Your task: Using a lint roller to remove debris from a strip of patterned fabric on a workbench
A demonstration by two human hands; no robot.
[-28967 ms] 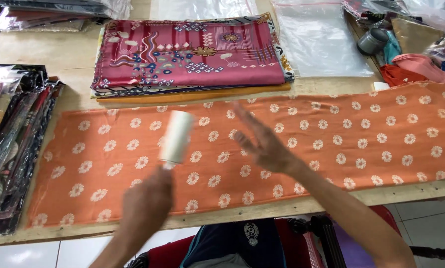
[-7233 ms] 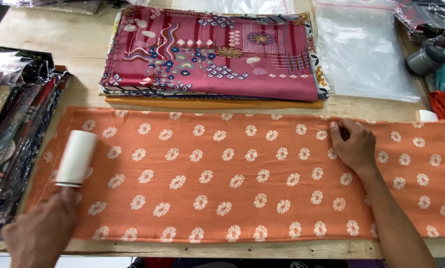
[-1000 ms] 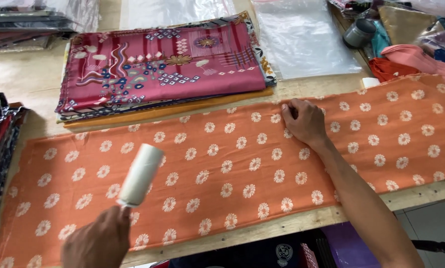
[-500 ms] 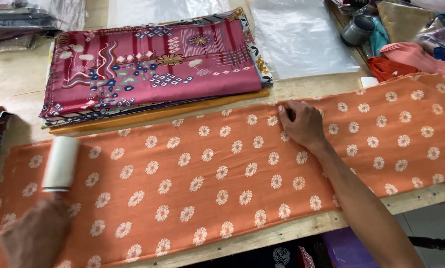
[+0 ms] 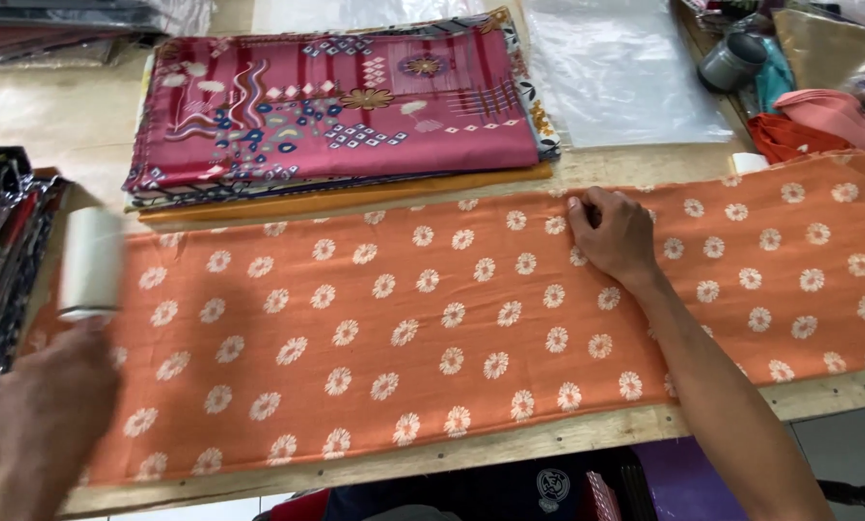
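**Orange floral cloth on a wooden worktable, with lint roller**

Near edge: bare wooden table (image 5: 510, 446), plank front showing below the cloth.

Near left corner: left hand (image 5: 37, 415), blurred, fingers closed round the handle of a white lint roller (image 5: 91, 262). The roller stands roughly upright in the picture, its drum lying at the left end of the cloth.

Centre, running from the left edge to the right edge: orange cloth (image 5: 432, 328) printed with white daisy-like flowers, spread flat as a long band parallel to the near edge.

Centre right, on the cloth's far hem: right hand (image 5: 614, 234), palm down, fingers curled and pressing the fabric against the table; nothing lifted.

Beyond the cloth, centre: stack of folded fabrics (image 5: 336, 121), the top one magenta with mixed patterns, a mustard layer showing at the bottom.

Far centre right: clear plastic bags (image 5: 625, 72), lying flat.

Far right corner: grey cylindrical container (image 5: 731, 63) on its side, beside teal, red and pink bundled cloth (image 5: 818, 121).

Left edge: dark packaged items (image 5: 3, 232) stacked in plastic wrap.
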